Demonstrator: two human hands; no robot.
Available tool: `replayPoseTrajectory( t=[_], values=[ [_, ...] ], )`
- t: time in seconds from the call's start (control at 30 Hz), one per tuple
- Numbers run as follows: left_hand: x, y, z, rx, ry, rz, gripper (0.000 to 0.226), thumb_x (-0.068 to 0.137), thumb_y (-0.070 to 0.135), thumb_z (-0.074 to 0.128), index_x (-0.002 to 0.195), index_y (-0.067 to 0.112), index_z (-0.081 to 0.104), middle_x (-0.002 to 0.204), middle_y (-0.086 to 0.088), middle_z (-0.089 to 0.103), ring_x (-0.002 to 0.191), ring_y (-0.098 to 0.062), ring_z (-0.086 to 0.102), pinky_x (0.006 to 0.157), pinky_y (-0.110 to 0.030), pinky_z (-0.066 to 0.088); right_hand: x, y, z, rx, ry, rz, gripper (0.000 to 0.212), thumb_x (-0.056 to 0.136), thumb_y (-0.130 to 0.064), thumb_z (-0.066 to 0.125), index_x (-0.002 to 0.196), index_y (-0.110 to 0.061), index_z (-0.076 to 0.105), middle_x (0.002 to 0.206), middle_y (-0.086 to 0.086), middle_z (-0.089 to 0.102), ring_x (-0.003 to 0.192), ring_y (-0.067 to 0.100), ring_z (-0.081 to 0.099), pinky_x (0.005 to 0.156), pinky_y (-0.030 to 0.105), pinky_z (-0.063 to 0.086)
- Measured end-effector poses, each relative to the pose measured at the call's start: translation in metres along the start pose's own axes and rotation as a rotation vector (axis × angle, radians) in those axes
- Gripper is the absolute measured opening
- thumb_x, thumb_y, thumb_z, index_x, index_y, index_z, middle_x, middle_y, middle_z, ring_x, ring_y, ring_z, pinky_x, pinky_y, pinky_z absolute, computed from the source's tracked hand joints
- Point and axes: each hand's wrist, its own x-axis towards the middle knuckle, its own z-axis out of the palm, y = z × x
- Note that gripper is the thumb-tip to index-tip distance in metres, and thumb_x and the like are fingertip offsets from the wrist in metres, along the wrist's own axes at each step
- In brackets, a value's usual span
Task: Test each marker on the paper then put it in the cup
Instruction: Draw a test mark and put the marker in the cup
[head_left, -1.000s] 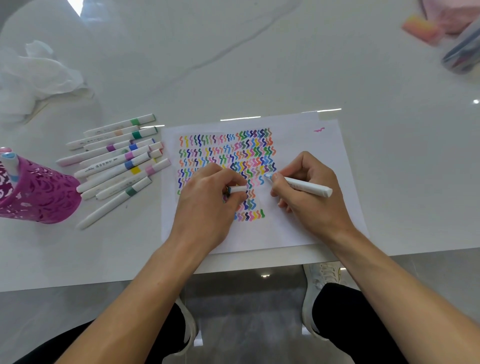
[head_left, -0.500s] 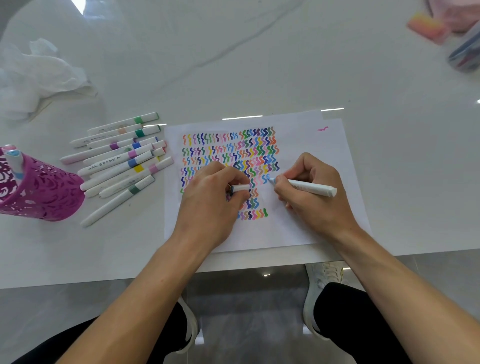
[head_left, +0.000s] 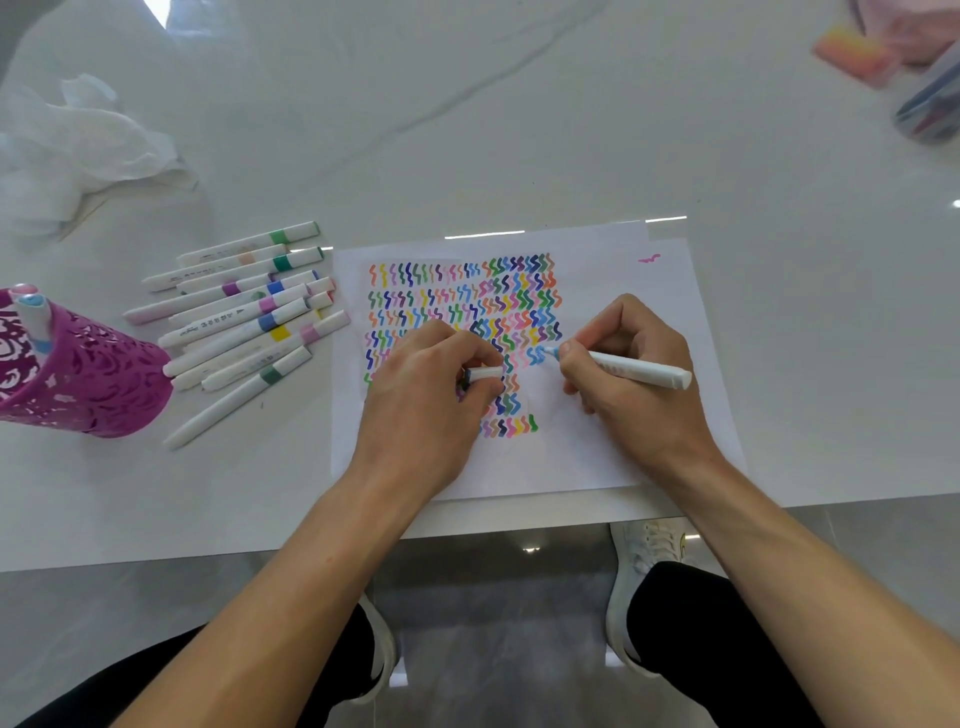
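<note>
R hand (head_left: 631, 384) is pinching a white marker (head_left: 636, 370), light-blue tip touching the paper (head_left: 623, 457) among the squiggles. L hand (head_left: 431, 400) is gripping its cap (head_left: 485, 374), resting on the sheet. Loose markers (head_left: 244, 322) are lying at 9 o'clock, barrel print too blurry to read. Purple cup (head_left: 88, 384) is sitting beyond them, prob. holding one marker.

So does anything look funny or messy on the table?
Only small things. One pink squiggle sits alone at the paper's top right corner, far from the neat rows. A crumpled white wad lies at the far left. Nothing looks spilled or broken.
</note>
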Motion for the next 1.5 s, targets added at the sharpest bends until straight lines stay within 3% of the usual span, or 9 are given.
replayPoseTrajectory(
  t=[0.17,0.27,0.37,0.43,0.63,0.87,1.03,1.13,1.5],
  values=[
    [-0.002,0.007,-0.004,-0.07,0.054,0.015,0.014,0.087,0.028,0.079,0.1,0.029,0.076,0.094,0.018,0.061,0.083,-0.001,0.057,0.071,-0.001,0.036,-0.004,-0.008,0.003,0.066,0.035,-0.066,0.011,0.087,-0.024,0.073,0.093,-0.023,0.064,0.073,0.004,0.069,0.066,0.022,0.067,0.055,0.036,0.054],
    [-0.006,0.009,-0.007,-0.152,0.072,-0.011,0.011,0.091,0.032,0.074,0.102,0.032,0.075,0.091,0.023,0.059,0.087,0.008,0.056,0.071,0.001,0.037,-0.008,-0.012,0.005,0.113,0.019,-0.079,0.012,0.088,-0.024,0.076,0.097,-0.021,0.07,0.076,-0.002,0.07,0.067,0.012,0.065,0.058,0.025,0.051],
    [-0.011,0.01,-0.009,-0.262,0.039,-0.082,0.011,0.096,0.036,0.067,0.102,0.036,0.075,0.088,0.022,0.066,0.083,0.003,0.061,0.066,-0.01,0.044,-0.012,-0.015,0.009,0.192,-0.01,-0.042,0.007,0.088,-0.027,0.076,0.095,-0.027,0.077,0.083,-0.008,0.074,0.07,0.009,0.066,0.06,0.02,0.051],
    [-0.013,0.01,-0.01,-0.392,0.005,-0.15,0.013,0.097,0.034,0.064,0.102,0.036,0.076,0.083,0.018,0.072,0.078,-0.003,0.065,0.066,-0.017,0.05,-0.014,-0.019,0.01,0.296,-0.013,0.006,0.009,0.09,-0.029,0.071,0.092,-0.028,0.079,0.08,-0.002,0.075,0.067,0.012,0.066,0.059,0.021,0.051],
    [-0.024,0.018,-0.011,-0.634,-0.057,-0.197,0.019,0.101,0.022,0.06,0.106,0.033,0.074,0.083,0.016,0.074,0.071,-0.002,0.066,0.062,-0.011,0.05,-0.02,-0.025,0.012,0.359,-0.018,0.048,0.016,0.093,-0.025,0.062,0.096,-0.015,0.074,0.075,0.003,0.073,0.063,0.016,0.066,0.057,0.023,0.052],
    [-0.03,0.02,-0.011,-0.637,-0.073,-0.177,0.021,0.101,0.027,0.058,0.098,0.046,0.068,0.085,0.019,0.072,0.079,-0.002,0.066,0.066,-0.011,0.051,-0.026,-0.026,0.016,0.357,-0.032,0.009,0.009,0.094,-0.024,0.066,0.099,-0.017,0.062,0.077,0.009,0.072,0.061,0.02,0.067,0.054,0.024,0.053],
    [-0.034,0.022,-0.007,-0.728,-0.059,-0.211,0.019,0.105,0.028,0.051,0.106,0.032,0.07,0.082,0.01,0.072,0.072,-0.006,0.067,0.063,-0.017,0.055,-0.027,-0.026,0.019,0.383,-0.024,0.0,0.011,0.097,-0.023,0.067,0.101,-0.014,0.064,0.078,0.009,0.074,0.06,0.022,0.067,0.054,0.026,0.054],
    [-0.036,0.028,-0.002,-0.762,-0.017,-0.229,0.022,0.106,0.024,0.048,0.1,0.024,0.069,0.074,0.008,0.069,0.065,-0.005,0.062,0.059,-0.018,0.052,-0.03,-0.026,0.023,0.417,-0.016,0.014,0.011,0.098,-0.024,0.066,0.102,-0.013,0.065,0.078,0.008,0.074,0.061,0.022,0.067,0.055,0.027,0.054],
    [-0.042,0.029,-0.001,-0.655,0.064,-0.193,0.025,0.105,0.023,0.052,0.09,0.035,0.068,0.074,0.01,0.065,0.067,-0.003,0.058,0.062,-0.015,0.049,-0.035,-0.024,0.029,0.494,-0.048,0.061,0.013,0.098,-0.022,0.065,0.101,-0.009,0.066,0.078,0.009,0.075,0.062,0.022,0.069,0.057,0.028,0.056]
  ],
)
